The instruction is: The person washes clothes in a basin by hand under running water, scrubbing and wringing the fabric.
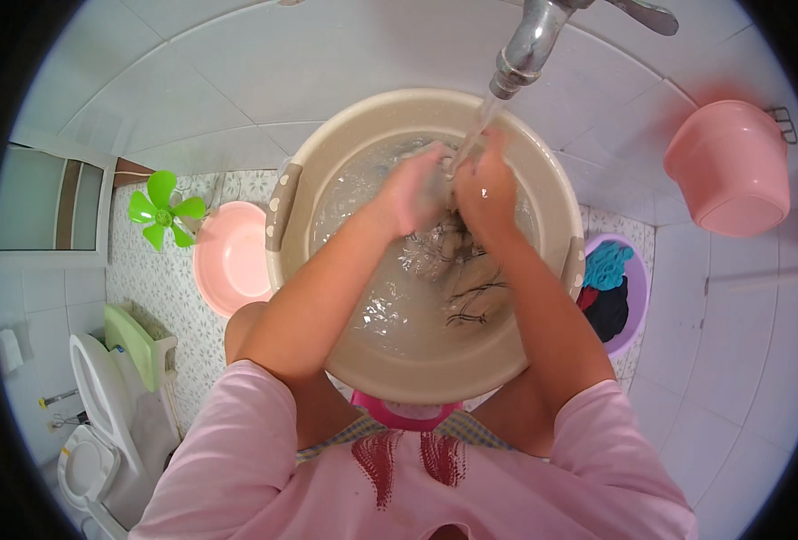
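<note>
A beige cloth (pixel 475 286) with thin dark lines lies partly under the cloudy water of a large round beige tub (pixel 363 369). My right hand (pixel 486 193) is closed on a bunched upper part of it, just under the running tap. Close beside it on the left, my left hand (pixel 410 191) grips the same bunch, its fingers blurred by motion. Water from a metal tap (pixel 523 63) falls between and over both hands. The part of the cloth inside the fingers is mostly hidden.
A pink basin (pixel 232 256) and a green fan (pixel 163 216) are left of the tub. To the right stands a purple basin (pixel 635 301) with blue, black and red clothes. A pink bucket (pixel 732 166) hangs on the wall. A toilet (pixel 115 396) is at lower left.
</note>
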Demonstrator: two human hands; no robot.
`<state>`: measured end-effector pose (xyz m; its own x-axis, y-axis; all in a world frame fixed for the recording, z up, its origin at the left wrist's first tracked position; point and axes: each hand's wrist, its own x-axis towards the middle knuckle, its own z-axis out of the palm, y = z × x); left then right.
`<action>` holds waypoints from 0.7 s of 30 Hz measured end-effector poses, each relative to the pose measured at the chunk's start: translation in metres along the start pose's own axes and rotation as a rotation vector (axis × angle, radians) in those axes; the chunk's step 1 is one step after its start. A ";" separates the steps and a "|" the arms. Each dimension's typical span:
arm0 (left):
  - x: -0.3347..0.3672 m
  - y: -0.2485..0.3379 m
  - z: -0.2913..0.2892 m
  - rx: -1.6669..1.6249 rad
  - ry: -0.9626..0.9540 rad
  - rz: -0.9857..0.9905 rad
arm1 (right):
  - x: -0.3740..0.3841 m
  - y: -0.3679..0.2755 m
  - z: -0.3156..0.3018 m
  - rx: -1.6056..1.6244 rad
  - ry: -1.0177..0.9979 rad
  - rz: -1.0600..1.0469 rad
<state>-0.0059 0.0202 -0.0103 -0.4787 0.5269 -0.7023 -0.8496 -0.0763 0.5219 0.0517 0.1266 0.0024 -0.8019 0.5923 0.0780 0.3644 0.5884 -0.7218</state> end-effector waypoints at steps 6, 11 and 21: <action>0.003 -0.010 -0.010 -0.172 -0.095 0.004 | -0.036 -0.026 0.023 0.009 -0.391 -0.156; -0.007 -0.014 0.020 0.126 -0.060 -0.010 | 0.008 0.000 -0.007 0.002 -0.001 -0.010; 0.025 -0.022 -0.034 -0.255 -0.269 -0.111 | -0.034 -0.025 0.026 -0.035 -0.435 -0.112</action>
<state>-0.0063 0.0061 -0.0559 -0.3348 0.7445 -0.5776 -0.9368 -0.1971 0.2889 0.0576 0.0773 -0.0006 -0.9590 0.2420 -0.1477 0.2741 0.6585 -0.7009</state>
